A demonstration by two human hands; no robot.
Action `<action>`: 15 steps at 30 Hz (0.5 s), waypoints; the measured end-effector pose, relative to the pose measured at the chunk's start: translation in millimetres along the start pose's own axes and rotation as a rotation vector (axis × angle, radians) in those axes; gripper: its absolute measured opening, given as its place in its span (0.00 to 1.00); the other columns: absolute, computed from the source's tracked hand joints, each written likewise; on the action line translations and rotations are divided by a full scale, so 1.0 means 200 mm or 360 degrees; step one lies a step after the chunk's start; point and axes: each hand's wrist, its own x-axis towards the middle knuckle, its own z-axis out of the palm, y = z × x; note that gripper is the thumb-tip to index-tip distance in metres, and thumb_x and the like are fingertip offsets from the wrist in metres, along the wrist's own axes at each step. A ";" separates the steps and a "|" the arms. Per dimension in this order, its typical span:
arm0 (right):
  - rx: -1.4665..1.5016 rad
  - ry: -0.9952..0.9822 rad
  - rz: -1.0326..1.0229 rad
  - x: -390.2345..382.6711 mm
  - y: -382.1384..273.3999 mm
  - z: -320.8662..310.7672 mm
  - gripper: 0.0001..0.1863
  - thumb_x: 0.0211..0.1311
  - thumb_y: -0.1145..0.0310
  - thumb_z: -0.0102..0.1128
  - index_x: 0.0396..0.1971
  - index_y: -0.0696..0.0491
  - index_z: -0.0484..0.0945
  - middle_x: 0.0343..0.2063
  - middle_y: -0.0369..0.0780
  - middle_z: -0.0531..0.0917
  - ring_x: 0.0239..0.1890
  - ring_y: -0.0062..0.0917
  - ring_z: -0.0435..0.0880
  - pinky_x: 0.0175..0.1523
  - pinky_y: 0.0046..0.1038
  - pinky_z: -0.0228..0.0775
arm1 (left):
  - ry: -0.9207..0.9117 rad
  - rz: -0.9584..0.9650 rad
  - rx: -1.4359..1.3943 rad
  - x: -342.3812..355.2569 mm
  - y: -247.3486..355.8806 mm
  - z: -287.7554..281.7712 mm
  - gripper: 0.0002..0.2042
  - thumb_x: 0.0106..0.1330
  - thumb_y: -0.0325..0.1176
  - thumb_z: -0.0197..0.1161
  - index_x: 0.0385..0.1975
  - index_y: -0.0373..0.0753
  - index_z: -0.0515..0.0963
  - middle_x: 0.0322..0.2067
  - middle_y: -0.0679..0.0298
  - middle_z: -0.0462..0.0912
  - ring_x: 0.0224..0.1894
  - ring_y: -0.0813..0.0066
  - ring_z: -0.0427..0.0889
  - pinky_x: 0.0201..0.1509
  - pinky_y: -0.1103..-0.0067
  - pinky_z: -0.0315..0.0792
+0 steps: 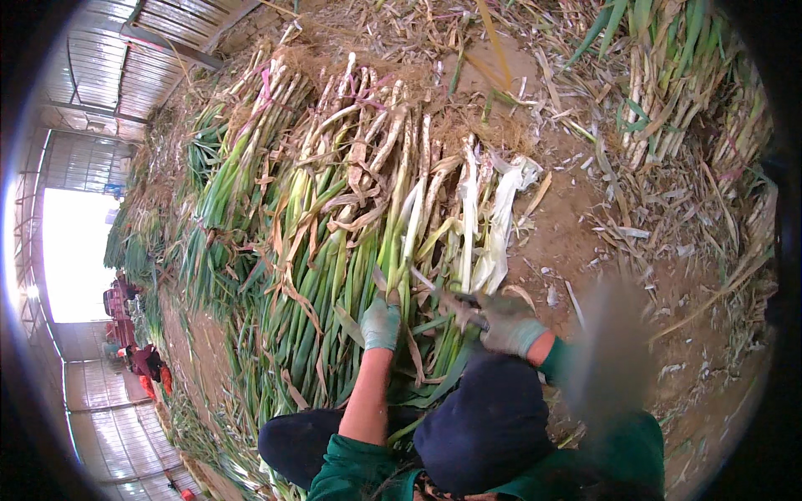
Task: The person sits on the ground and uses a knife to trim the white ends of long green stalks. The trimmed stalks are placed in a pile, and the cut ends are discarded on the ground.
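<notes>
My left hand (381, 321), in a pale green glove, is closed around green onion stalks (388, 250) in the long pile lying before me, leaves toward me and rooted white ends away. My right hand (505, 321), gloved alike, is closed to its right beside a pale, peeled-looking stalk (468, 217); what it grips is partly hidden and hard to make out. A loose white sheath (501, 225) lies just beyond it.
Tied onion bundles (242, 159) lie upper left, more (668, 75) upper right. Husks litter the dirt floor (543, 250). A person (146, 363) and a red vehicle (121, 321) are at far left near a bright doorway. A blurred grey patch obscures the lower right.
</notes>
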 end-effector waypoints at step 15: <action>0.0140 0.0262 0.0380 0.57 0.11 -0.29 0.28 0.49 0.65 0.55 0.53 0.57 0.66 0.45 0.49 0.79 0.49 0.43 0.78 0.53 0.38 0.70 | -0.0013 -0.0067 -0.0045 -0.15 0.03 0.01 0.27 0.71 0.55 0.37 0.46 0.36 0.71 0.34 0.39 0.80 0.39 0.38 0.78 0.43 0.54 0.70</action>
